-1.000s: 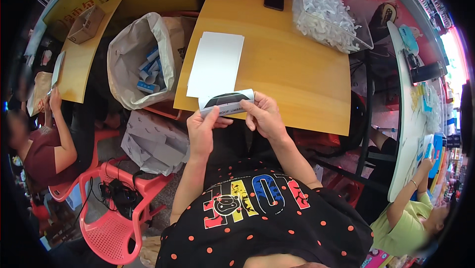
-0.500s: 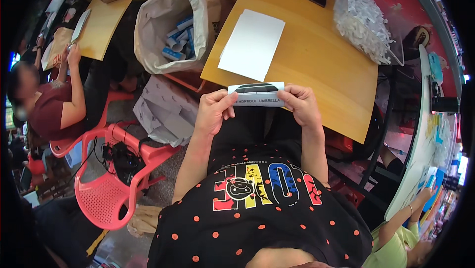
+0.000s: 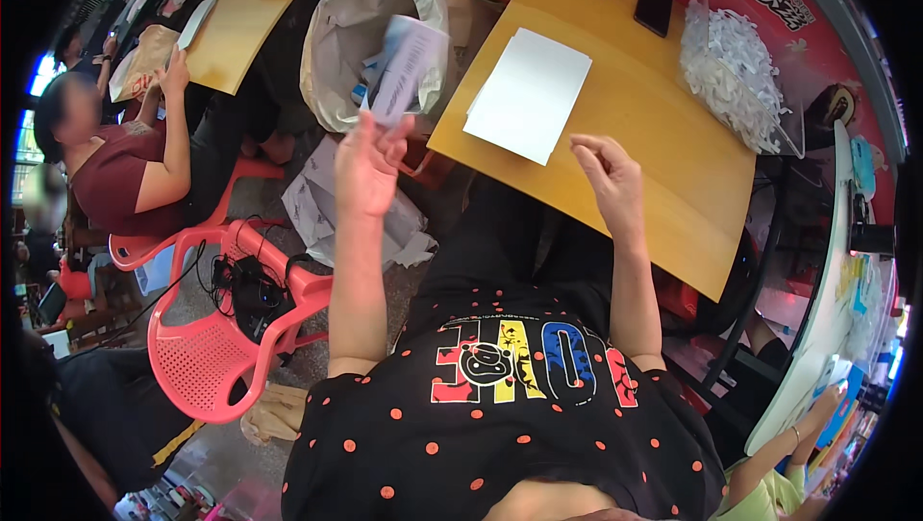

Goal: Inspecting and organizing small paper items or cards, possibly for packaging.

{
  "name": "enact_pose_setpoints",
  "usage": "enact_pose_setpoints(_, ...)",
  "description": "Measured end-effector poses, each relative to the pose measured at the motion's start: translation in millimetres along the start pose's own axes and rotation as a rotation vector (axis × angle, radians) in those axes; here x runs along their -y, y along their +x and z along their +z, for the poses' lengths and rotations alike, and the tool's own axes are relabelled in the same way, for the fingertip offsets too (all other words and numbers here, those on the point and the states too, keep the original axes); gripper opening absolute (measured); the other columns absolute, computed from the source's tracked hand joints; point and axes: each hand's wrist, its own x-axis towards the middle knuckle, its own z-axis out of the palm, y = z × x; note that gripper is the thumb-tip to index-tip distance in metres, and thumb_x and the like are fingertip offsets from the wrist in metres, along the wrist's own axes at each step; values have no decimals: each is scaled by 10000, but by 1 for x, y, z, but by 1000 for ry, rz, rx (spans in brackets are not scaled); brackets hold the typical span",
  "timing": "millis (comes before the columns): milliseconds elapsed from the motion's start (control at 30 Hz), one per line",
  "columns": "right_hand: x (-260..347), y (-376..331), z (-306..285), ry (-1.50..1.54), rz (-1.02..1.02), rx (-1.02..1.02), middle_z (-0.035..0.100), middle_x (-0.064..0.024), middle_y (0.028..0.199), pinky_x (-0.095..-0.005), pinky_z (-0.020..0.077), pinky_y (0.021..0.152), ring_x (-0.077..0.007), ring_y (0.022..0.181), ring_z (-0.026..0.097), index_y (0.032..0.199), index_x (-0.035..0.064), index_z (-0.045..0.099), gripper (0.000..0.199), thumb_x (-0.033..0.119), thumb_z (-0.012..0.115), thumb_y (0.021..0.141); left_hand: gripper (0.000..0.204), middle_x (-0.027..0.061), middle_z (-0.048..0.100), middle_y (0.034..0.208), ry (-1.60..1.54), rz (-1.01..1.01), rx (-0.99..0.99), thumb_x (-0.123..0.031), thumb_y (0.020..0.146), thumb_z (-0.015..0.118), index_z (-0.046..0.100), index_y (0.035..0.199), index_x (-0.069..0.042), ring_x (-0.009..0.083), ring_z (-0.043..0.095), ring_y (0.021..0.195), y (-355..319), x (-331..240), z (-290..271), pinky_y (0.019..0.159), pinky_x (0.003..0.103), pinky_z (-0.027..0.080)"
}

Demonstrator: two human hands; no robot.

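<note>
A printed paper sleeve (image 3: 409,69), pale lilac with a blue end and blurred by motion, is tilted over the mouth of a large whitish paper bag (image 3: 322,64). My left hand (image 3: 370,165) reaches up right below it with fingers spread; the sleeve is just past the fingertips, and whether they still touch is unclear. Blue-and-white pieces partly show inside the bag. My right hand (image 3: 612,180) hovers over the near edge of the wooden table (image 3: 663,185), its fingers curled with nothing visible in them. Close to it lies a stack of white sheets (image 3: 529,93).
A clear bag of white plastic pieces (image 3: 735,74) and a dark phone (image 3: 653,9) lie on the table's far side. A red chair (image 3: 207,358) holding black cables stands at the left. A seated person (image 3: 130,165) works at another table. A crumpled paper bag (image 3: 332,199) lies below.
The sleeve left the two-handed hold before my body and went up and left over the bag with my left hand. My right hand let go. The view shifted slightly.
</note>
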Motion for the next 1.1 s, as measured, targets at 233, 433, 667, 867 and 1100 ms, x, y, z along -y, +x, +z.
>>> enact_pose_setpoints(233, -8, 20, 25, -769, -581, -10, 594, -117, 1203, -314, 462, 643, -218, 823, 640, 1105, 35, 597, 366, 174, 679, 777, 717, 221, 372, 1389, 567, -1, -78, -135, 878, 629, 206, 1430, 35, 246, 538, 1138, 7, 17, -46, 809, 326, 538)
enact_pose_setpoints(433, -23, 17, 28, -792, -697, 97, 641, -91, 1109, -321, 486, 705, -229, 827, 640, 1025, 16, 629, 235, 84, 650, 802, 388, 143, 599, 1168, 615, -207, -44, -156, 915, 587, 510, 1256, 14, 198, 619, 994, -20, 44, -73, 755, 289, 525)
enact_pose_setpoints(667, -25, 23, 24, -595, -782, -80, 663, -102, 976, -312, 497, 612, -220, 736, 644, 921, 19, 622, 169, 3, 605, 753, 302, 161, 660, 1029, 517, -387, 140, -185, 932, 561, 574, 1151, 22, 198, 667, 876, -24, 52, -45, 705, 285, 541)
enact_pose_setpoints(867, 14, -4, 5, -416, -915, 51, 666, -117, 946, -328, 520, 639, -254, 758, 648, 956, 25, 644, 215, 1, 635, 743, 519, 177, 622, 1113, -225, -481, 121, -397, 975, 424, 508, 1195, 66, 243, 654, 950, -15, 55, 11, 813, 378, 549)
enact_pose_setpoints(1100, 36, -40, -6, -3, -263, 300, 673, -74, 870, -296, 517, 611, -166, 738, 652, 865, 18, 682, 82, 23, 688, 783, 332, 168, 626, 1110, 76, -289, 209, 114, 796, 515, 581, 1113, 42, 235, 641, 963, -27, 55, 19, 866, 353, 523)
